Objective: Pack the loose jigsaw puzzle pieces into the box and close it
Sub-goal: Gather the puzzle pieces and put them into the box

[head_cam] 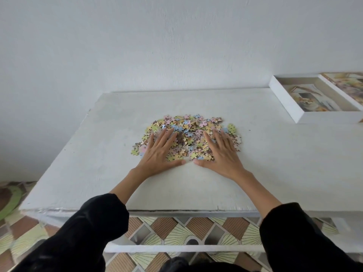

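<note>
A heap of loose pastel jigsaw pieces [188,127] lies in the middle of the white table [98,154]. My left hand [160,152] lies flat on the left side of the heap, fingers straight and spread. On the heap's right side my right hand [221,154] lies flat in the same way. The two thumbs point toward each other along the heap's near edge. The open white box [282,101], with a printed picture inside, stands at the table's far right. Its lid [347,85] lies beside it, cut off by the frame edge.
A white wall rises right behind the table. Patterned floor tiles show below the table's near edge, and a green-and-brown mat [9,199] lies on the floor at the left. Black sleeves cover both forearms.
</note>
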